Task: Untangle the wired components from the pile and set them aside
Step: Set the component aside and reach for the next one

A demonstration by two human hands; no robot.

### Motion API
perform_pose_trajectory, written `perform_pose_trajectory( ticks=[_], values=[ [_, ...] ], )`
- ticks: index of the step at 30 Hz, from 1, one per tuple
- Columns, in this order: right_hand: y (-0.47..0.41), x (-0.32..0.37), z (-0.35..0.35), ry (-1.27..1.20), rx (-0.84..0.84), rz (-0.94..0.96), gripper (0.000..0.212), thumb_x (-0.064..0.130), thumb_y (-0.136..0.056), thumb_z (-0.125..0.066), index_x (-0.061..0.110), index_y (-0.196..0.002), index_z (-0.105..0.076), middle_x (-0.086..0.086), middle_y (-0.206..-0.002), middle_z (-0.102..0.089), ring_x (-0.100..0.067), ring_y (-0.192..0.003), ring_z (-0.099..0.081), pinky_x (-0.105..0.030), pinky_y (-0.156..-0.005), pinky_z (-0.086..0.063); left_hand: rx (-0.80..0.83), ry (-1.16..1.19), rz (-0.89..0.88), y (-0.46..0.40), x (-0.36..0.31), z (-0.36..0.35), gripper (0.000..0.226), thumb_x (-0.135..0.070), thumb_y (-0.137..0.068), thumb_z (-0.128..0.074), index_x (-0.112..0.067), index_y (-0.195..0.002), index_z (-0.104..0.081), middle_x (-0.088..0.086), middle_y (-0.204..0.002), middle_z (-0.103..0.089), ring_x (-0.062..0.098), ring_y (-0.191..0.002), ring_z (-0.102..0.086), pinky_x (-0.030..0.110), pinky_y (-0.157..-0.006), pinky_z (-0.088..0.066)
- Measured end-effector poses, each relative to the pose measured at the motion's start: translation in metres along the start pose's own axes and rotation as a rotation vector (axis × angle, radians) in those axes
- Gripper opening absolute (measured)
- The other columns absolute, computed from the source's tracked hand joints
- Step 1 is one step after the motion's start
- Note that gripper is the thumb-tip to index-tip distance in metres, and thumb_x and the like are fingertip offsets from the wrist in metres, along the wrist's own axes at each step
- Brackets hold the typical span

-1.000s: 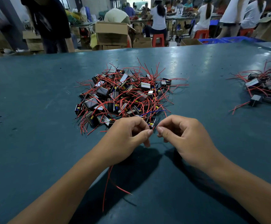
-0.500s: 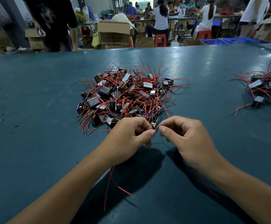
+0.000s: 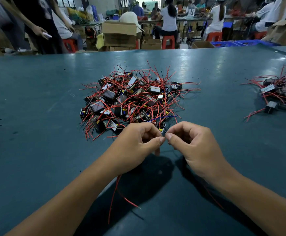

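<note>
Head view | left hand (image 3: 135, 147) and right hand (image 3: 196, 147) remain together, thumbs still pinching one thin wire (image 3: 164, 133) | pile (image 3: 130, 101) mid-tabletop (image 3: 36, 116), set-aside heap (image 3: 278, 94) right | little change; separation unfinished, I judge.

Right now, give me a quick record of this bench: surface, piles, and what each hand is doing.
surface: teal table
main pile: black components tangled in red wires, centre
second pile: smaller, far right
left hand: curled, pinching a thin wire; red wires trail below it
right hand: curled, pinching at the same spot
background: seated people, cardboard boxes
</note>
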State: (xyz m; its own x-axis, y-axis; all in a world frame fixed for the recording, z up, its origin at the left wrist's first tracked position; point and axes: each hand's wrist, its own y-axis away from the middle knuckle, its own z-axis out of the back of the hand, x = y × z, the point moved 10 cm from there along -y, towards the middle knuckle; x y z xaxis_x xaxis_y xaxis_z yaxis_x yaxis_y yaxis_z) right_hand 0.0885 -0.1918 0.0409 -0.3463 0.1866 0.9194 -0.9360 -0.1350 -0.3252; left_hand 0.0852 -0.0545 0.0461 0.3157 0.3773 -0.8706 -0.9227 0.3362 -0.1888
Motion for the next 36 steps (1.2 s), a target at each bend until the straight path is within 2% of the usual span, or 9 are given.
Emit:
perform_pose_trajectory(
  ticks=[4, 7, 14, 17, 21, 27, 29, 33, 36],
  values=[
    [0.0, 0.003, 0.001, -0.009, -0.009, 0.01, 0.015, 0.009, -0.088, -0.072, 0.017, -0.076, -0.069, -0.012, -0.067, -0.065, -0.011, -0.06, -0.052, -0.027, -0.057, -0.043, -0.119, -0.173, -0.1, 0.003, -0.016, 0.017, 0.004, -0.021, -0.093, -0.069, -0.02, -0.091, -0.066, -0.019, -0.073, -0.063, 0.001, -0.057, -0.05, 0.011, -0.057, -0.038],
    [0.002, 0.007, -0.002, 0.018, 0.018, 0.028, 0.014, 0.011, -0.087, -0.072, 0.018, -0.076, -0.068, 0.0, -0.058, -0.058, -0.006, -0.055, -0.047, -0.021, -0.053, -0.039, -0.152, -0.281, -0.185, 0.007, -0.031, 0.016, 0.003, -0.022, -0.093, -0.07, -0.022, -0.091, -0.068, -0.016, -0.076, -0.06, 0.003, -0.062, -0.05, 0.01, -0.058, -0.036],
    [0.007, 0.026, -0.004, 0.157, 0.062, 0.132, 0.018, 0.007, -0.085, -0.07, 0.023, -0.077, -0.068, 0.011, -0.062, -0.06, -0.001, -0.055, -0.049, -0.015, -0.056, -0.04, -0.134, -0.514, -0.318, 0.008, -0.051, 0.012, 0.007, -0.025, -0.093, -0.067, -0.019, -0.089, -0.067, -0.011, -0.085, -0.058, 0.008, -0.078, -0.054, 0.033, -0.067, -0.047],
    [0.01, 0.033, -0.004, 0.205, 0.042, 0.183, 0.015, 0.006, -0.083, -0.071, 0.021, -0.078, -0.069, 0.01, -0.066, -0.064, -0.001, -0.06, -0.054, -0.014, -0.06, -0.043, -0.145, -0.517, -0.289, 0.009, -0.052, 0.012, 0.012, -0.026, -0.092, -0.064, -0.019, -0.083, -0.063, -0.011, -0.077, -0.056, 0.007, -0.073, -0.052, 0.021, -0.064, -0.04],
    [0.014, 0.042, -0.005, 0.334, 0.001, 0.277, 0.007, 0.011, -0.08, -0.069, 0.017, -0.076, -0.068, 0.009, -0.066, -0.062, -0.009, -0.062, -0.057, -0.021, -0.059, -0.045, -0.114, -0.433, -0.109, 0.008, -0.038, 0.009, 0.017, -0.022, -0.093, -0.065, -0.018, -0.077, -0.063, -0.014, -0.063, -0.053, 0.002, -0.059, -0.047, 0.014, -0.054, -0.033],
    [0.028, 0.069, -0.02, 0.611, 0.02, 0.609, 0.005, 0.008, -0.081, -0.07, 0.007, -0.076, -0.067, 0.003, -0.071, -0.061, -0.012, -0.065, -0.052, -0.023, -0.064, -0.044, -0.025, 0.227, 0.455, 0.016, 0.014, -0.002, 0.037, -0.015, -0.085, -0.06, -0.018, -0.048, -0.056, -0.004, -0.051, -0.044, 0.012, -0.042, -0.029, 0.019, -0.042, -0.018],
    [0.026, 0.069, -0.015, 0.566, 0.02, 0.599, 0.005, 0.007, -0.081, -0.07, 0.007, -0.077, -0.067, 0.004, -0.071, -0.059, -0.01, -0.066, -0.051, -0.02, -0.065, -0.043, -0.043, 0.191, 0.345, 0.013, 0.003, 0.007, 0.033, -0.014, -0.088, -0.064, -0.017, -0.055, -0.06, -0.005, -0.053, -0.049, 0.011, -0.043, -0.035, 0.02, -0.043, -0.023],
    [0.022, 0.066, -0.006, 0.474, 0.04, 0.548, 0.005, 0.005, -0.082, -0.07, 0.007, -0.078, -0.067, 0.01, -0.073, -0.055, -0.003, -0.067, -0.049, -0.012, -0.068, -0.041, -0.108, -0.321, -0.246, 0.01, -0.055, 0.028, 0.013, -0.006, -0.086, -0.074, -0.018, -0.086, -0.07, -0.018, -0.076, -0.06, -0.002, -0.064, -0.053, 0.007, -0.062, -0.036],
    [0.021, 0.067, -0.004, 0.444, 0.056, 0.54, 0.005, 0.005, -0.082, -0.07, 0.008, -0.08, -0.067, 0.014, -0.074, -0.054, -0.001, -0.068, -0.05, -0.009, -0.07, -0.041, -0.049, -0.447, -0.403, 0.012, -0.062, 0.022, 0.011, -0.012, -0.085, -0.078, -0.019, -0.092, -0.076, -0.012, -0.094, -0.062, 0.002, -0.08, -0.058, 0.019, -0.07, -0.043]
  ],
)
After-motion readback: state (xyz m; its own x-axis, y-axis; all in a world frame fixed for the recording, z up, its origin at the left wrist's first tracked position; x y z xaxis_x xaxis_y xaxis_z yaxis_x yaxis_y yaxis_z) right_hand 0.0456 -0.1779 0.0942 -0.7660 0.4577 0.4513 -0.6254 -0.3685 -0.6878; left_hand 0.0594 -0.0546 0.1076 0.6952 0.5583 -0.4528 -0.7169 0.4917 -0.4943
